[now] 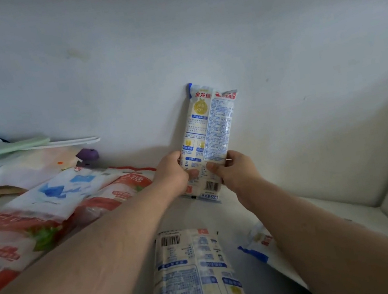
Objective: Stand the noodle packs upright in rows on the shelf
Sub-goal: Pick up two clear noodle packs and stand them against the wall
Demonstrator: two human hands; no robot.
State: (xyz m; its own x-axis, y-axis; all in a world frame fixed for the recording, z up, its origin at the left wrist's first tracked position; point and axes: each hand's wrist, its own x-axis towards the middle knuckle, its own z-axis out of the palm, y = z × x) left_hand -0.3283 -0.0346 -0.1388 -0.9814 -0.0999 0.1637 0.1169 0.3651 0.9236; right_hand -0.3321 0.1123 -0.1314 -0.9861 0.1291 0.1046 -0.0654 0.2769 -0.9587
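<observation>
A long, glossy plastic noodle pack (208, 139) stands upright against the white back wall (275, 59), gripped low by the left hand (170, 173) and right hand (235, 170). Nearer than it, another crinkled pack (194, 272) lies flat; left of it, red-printed bags (25, 235) pile.

white shelf (288, 147): noodle packs (196, 272), red-white bags (13, 239) lying flat.
</observation>
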